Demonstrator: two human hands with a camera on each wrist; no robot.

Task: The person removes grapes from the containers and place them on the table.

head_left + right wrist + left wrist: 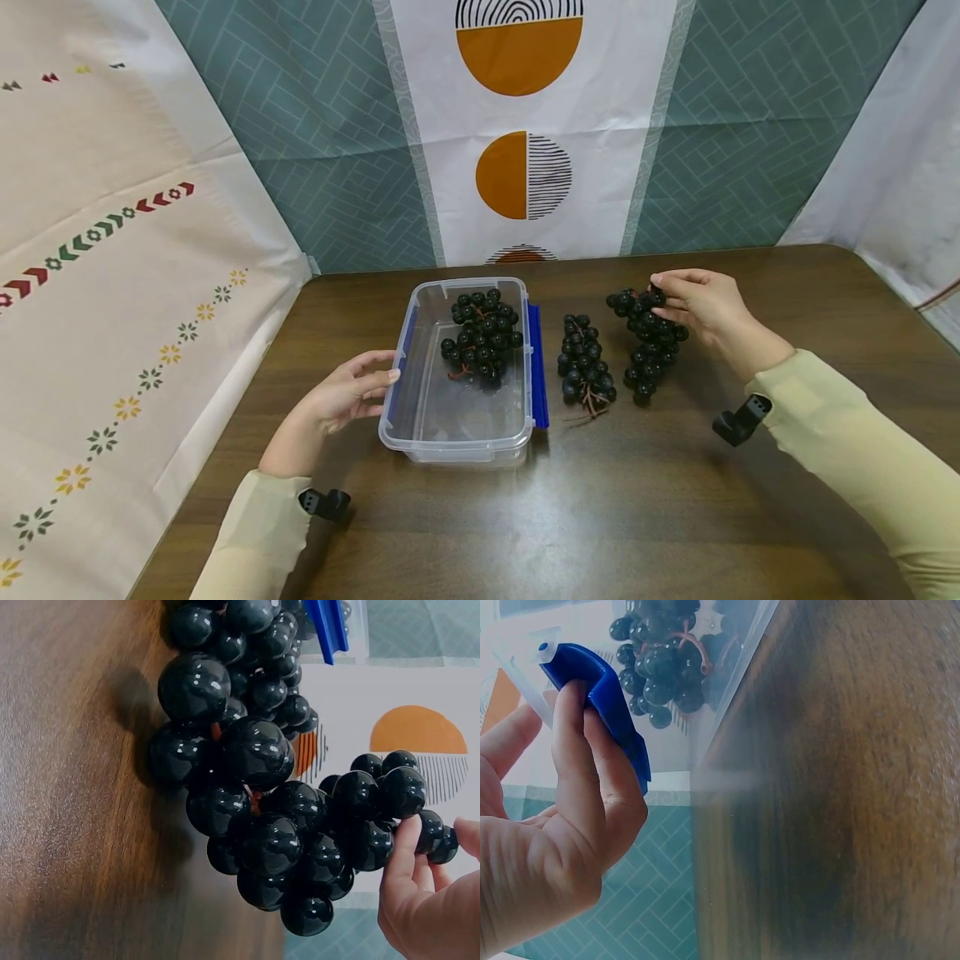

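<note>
A clear plastic container (427,417) with blue side latches stands lidless on the table, holding one bunch of dark grapes (483,337). My left hand (352,390) grips its left side; in the left wrist view the fingers lie against the blue latch (607,690). On the right, my right hand (705,312) pinches the far end of another grape bunch (652,342). That bunch hangs down from the fingertips in the right wrist view (262,832); whether its lower end touches the table I cannot tell. Between it and the container lies a further grape bunch (583,362), stem toward me.
The brown wooden table (600,517) ends at a patterned cloth backdrop (341,167). A white embroidered cloth (97,358) hangs along the left side. The container's right latch (537,367) sticks out toward the loose grapes.
</note>
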